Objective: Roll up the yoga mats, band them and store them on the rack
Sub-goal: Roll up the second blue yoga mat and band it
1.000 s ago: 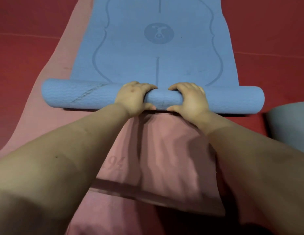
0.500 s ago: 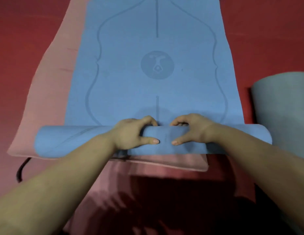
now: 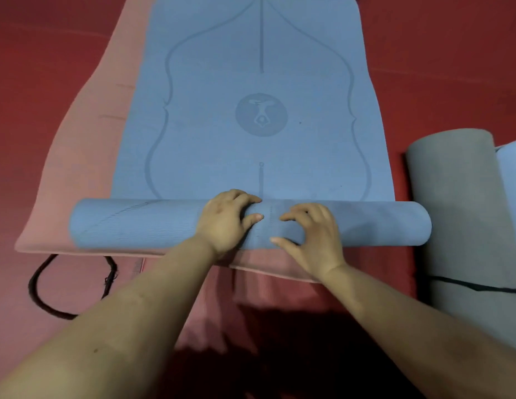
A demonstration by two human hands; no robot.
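Observation:
A blue yoga mat (image 3: 251, 125) with a printed outline lies flat on the floor, and its near end is rolled into a tube (image 3: 135, 223) lying across the view. My left hand (image 3: 225, 220) grips the tube near its middle, fingers over the top and thumb on the front. Just to the right, my right hand (image 3: 311, 234) holds the tube with curled fingers on top and the thumb on the near side. A pink mat (image 3: 86, 168) lies spread under the blue one.
A black band (image 3: 40, 289) lies looped on the pink mat at the near left. To the right lies a rolled grey mat (image 3: 458, 211) with a black band around it, and a rolled light blue mat (image 3: 513, 182) beside it. Red floor (image 3: 452, 53) surrounds everything.
The tube has rolled a little further along the blue mat. My right hand has slid back from the tube's top toward its near side. The rolled mats at the right came into view.

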